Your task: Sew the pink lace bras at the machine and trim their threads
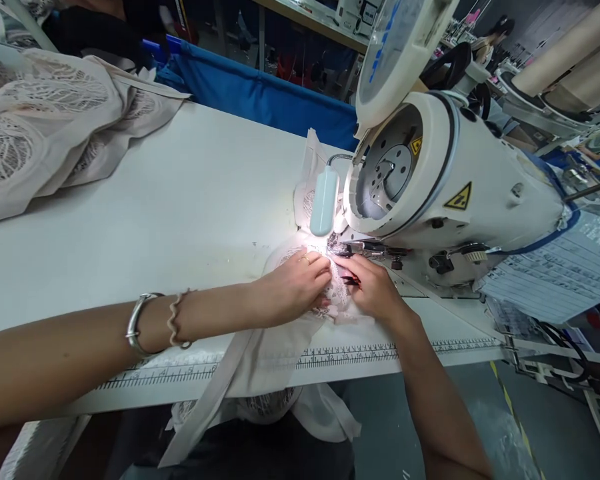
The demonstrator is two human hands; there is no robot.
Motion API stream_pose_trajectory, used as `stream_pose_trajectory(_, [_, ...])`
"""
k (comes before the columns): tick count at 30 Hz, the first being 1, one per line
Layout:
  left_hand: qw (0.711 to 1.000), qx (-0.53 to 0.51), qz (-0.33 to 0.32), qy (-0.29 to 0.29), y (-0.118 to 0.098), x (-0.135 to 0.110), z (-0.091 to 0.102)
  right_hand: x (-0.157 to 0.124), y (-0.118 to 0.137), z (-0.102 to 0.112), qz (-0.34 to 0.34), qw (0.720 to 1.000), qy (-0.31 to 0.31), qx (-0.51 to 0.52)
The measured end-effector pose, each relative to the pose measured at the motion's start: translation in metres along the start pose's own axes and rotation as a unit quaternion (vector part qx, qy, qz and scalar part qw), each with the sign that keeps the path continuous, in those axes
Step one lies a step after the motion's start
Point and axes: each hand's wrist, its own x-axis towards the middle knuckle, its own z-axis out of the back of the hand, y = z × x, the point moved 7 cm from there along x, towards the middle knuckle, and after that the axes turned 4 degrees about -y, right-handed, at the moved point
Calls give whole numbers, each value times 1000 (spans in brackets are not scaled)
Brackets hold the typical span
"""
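A pale lace garment piece (336, 293) lies under the needle area of a white sewing machine (445, 187). My left hand (296, 285) rests on the lace with its fingers curled and pressed down, a ring showing on one finger. My right hand (373, 285) pinches the lace just in front of the presser foot (341, 250), and something small and dark shows between its fingers. Two bracelets (155, 323) sit on my left wrist. The fabric's tail (260, 373) hangs over the table's front edge.
A heap of the same lace fabric (45, 127) lies at the table's far left. A small lamp (325, 200) lights the needle. A printed ruler (340, 357) runs along the table's front edge. Papers (560, 267) lie right of the machine, a blue bin (260, 93) behind.
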Motion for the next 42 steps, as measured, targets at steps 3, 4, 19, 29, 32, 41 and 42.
stream_pose_trajectory(3, [1000, -29, -8, 7, 5, -2, 1, -5, -1, 6, 26, 999, -29, 30])
stream_pose_trajectory(4, [999, -46, -10, 7, 8, -2, 2, -6, -1, 8, 37, 998, -32, 32])
stream_pose_trajectory(19, [996, -67, -30, 47, 53, 9, 12, 0, 17, 8, 116, 991, -61, -4])
stream_pose_trajectory(29, [999, 30, -26, 13, 44, 7, 13, 2, 29, 8, 159, 984, -68, -41])
stream_pose_trajectory(32, [995, 33, -90, 6, 30, 4, 17, 2, 34, 12, 168, 981, -86, -36])
stream_pose_trajectory(41, [991, 100, -89, -11, 28, 6, 18, 2, 23, 6, 120, 988, -68, -64])
stream_pose_trajectory(42, [990, 104, -92, -13, 26, 6, 18, 2, 23, 6, 121, 988, -67, -65])
